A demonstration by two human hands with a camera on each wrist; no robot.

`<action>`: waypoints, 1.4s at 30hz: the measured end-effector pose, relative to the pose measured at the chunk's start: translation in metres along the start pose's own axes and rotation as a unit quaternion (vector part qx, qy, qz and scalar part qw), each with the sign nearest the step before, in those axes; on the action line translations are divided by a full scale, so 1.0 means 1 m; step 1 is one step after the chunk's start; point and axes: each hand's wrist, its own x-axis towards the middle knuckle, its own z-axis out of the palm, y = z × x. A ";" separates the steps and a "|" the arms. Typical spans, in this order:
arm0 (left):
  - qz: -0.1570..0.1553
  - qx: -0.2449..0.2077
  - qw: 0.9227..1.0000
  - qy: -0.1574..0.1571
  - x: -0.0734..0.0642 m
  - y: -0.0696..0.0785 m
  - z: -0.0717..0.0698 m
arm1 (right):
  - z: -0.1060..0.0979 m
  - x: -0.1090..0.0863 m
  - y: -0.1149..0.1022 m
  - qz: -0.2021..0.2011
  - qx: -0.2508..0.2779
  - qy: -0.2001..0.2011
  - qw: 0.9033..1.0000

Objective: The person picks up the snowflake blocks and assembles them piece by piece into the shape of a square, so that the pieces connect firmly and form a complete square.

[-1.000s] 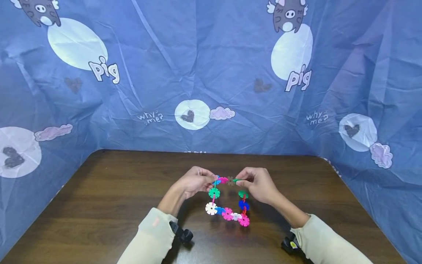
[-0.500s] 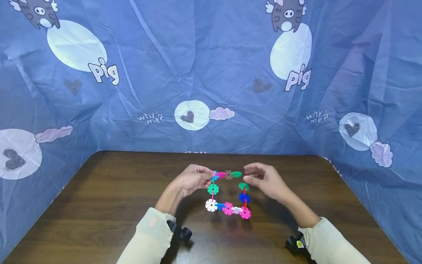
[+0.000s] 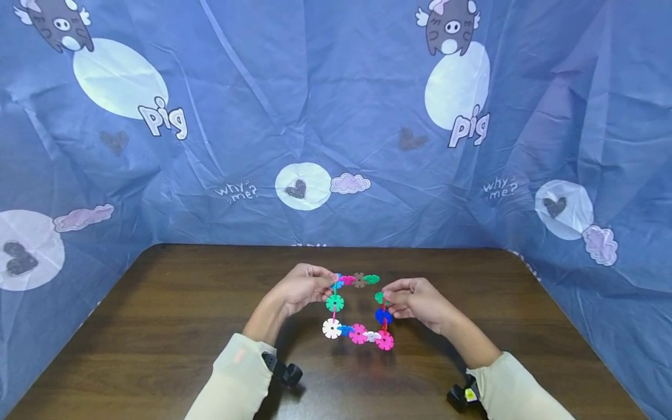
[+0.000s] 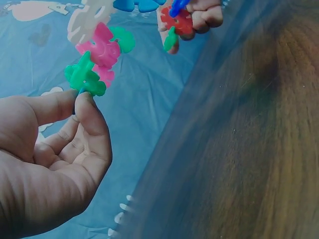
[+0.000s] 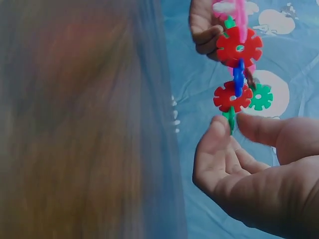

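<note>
Slotted plastic snowflake discs are joined into a chain (image 3: 358, 333) bent into a square, held up over the table. At its far left corner, my left hand (image 3: 307, 289) pinches a blue disc (image 3: 338, 283) between thumb and forefinger. My right hand (image 3: 420, 306) pinches the green disc (image 5: 230, 119) at the end of the right side, which hangs from a red disc (image 5: 233, 96). Another green disc (image 3: 371, 279) ends the far side, free of any hand. A gap separates the two green end discs. The left fingers mostly hide the blue disc in the left wrist view.
A dark brown wooden table (image 3: 210, 303) lies beneath the hands. Blue printed cloth (image 3: 336, 116) hangs behind it and at both sides. Each wrist wears a black camera, such as the left camera (image 3: 289, 373).
My right hand has let go of the far side's green end disc, drawn back, then come nearer and taken the right side's green end disc. The left hand keeps its pinch.
</note>
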 end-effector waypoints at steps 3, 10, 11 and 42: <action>0.001 0.006 1.000 0.002 -0.001 0.000 0.000 | 0.002 -0.003 -0.003 -0.005 0.030 -0.005 1.000; -0.009 0.015 1.000 0.006 0.001 -0.001 -0.002 | 0.004 -0.006 -0.010 -0.038 0.057 0.045 0.997; -0.011 0.016 1.000 0.007 0.001 -0.001 -0.002 | 0.005 -0.006 -0.010 -0.041 0.059 0.050 0.996; 0.003 0.042 0.999 0.004 0.006 -0.013 0.005 | 0.021 -0.004 -0.001 -0.070 0.057 0.094 0.991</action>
